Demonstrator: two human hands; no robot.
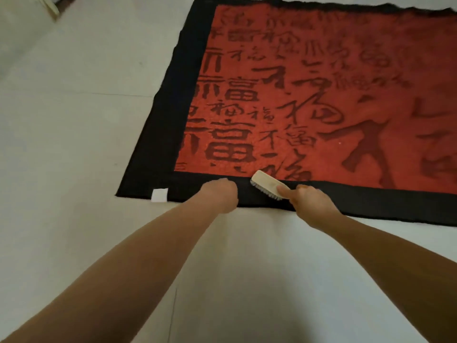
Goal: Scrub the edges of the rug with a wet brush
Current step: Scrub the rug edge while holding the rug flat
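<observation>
A red rug (321,95) with dark characters and a black border lies flat on the pale floor. My right hand (309,201) grips a cream scrub brush (268,188), whose bristles rest on the black border along the rug's near edge. My left hand (220,196) presses down on the same border just left of the brush, its fingers bent under and hidden from me.
A white label (159,195) sticks out at the rug's near left corner. Pale tiled floor (74,120) surrounds the rug on the left and in front. A blurred light object (50,6) lies at the far top left.
</observation>
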